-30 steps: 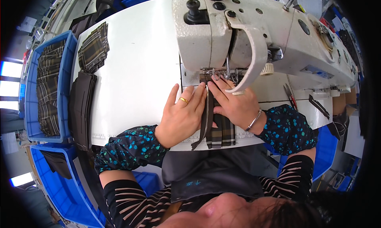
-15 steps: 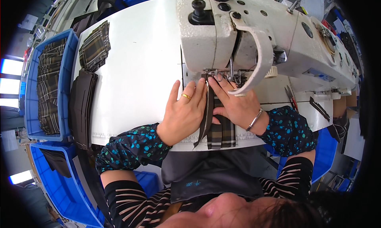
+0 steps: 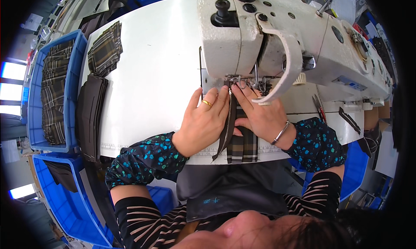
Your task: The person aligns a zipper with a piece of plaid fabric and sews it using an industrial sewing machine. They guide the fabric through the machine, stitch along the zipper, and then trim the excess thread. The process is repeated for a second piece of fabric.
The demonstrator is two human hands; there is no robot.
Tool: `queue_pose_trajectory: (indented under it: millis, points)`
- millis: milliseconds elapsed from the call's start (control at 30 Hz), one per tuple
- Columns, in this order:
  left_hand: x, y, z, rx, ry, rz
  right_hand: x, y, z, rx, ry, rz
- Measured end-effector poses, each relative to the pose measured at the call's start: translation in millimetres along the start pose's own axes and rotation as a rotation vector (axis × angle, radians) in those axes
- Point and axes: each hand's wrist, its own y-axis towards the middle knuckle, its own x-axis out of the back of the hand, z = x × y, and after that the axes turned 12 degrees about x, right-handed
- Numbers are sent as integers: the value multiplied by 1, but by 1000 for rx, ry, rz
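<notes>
Below the needle end of the white metal sewing machine (image 3: 223, 45), in the head view, a dark brown zipper tape with metallic teeth (image 3: 225, 138) runs toward me beside and partly over a brown, black and cream plaid cloth strip (image 3: 248, 150), on the smooth white tabletop (image 3: 147, 80). My left hand (image 3: 201, 125) lies along the tape's left side, little finger spread away, the others closer together; my right hand (image 3: 265, 121) lies over the cloth, front fingers stretched toward the machine, thumb bent inward. Whether either thumb pinches anything, I cannot tell. I judge both pieces light: the cloth soft and apt to slide or pucker, the tape firmer along its teeth, its loose tail likely to swing. Flat fingertips near the needle end, pressing lightly without stretching, seem the best hold.
</notes>
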Motion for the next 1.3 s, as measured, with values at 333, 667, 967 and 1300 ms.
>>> queue_pose_trajectory:
  millis: [333,667,967,1300]
  points:
    - [-6,10,2,9,-57,7,4,1,-9,-2,-29,-15]
    - [-3,5,-3,11,-47,-68,7,-3,-2,65,-159,-53]
    - [6,-40,-19,29,-287,-32,18,-63,75,214,36,-99]
    - [6,-56,-49,91,-206,-252,-3,-82,88,160,25,-141]
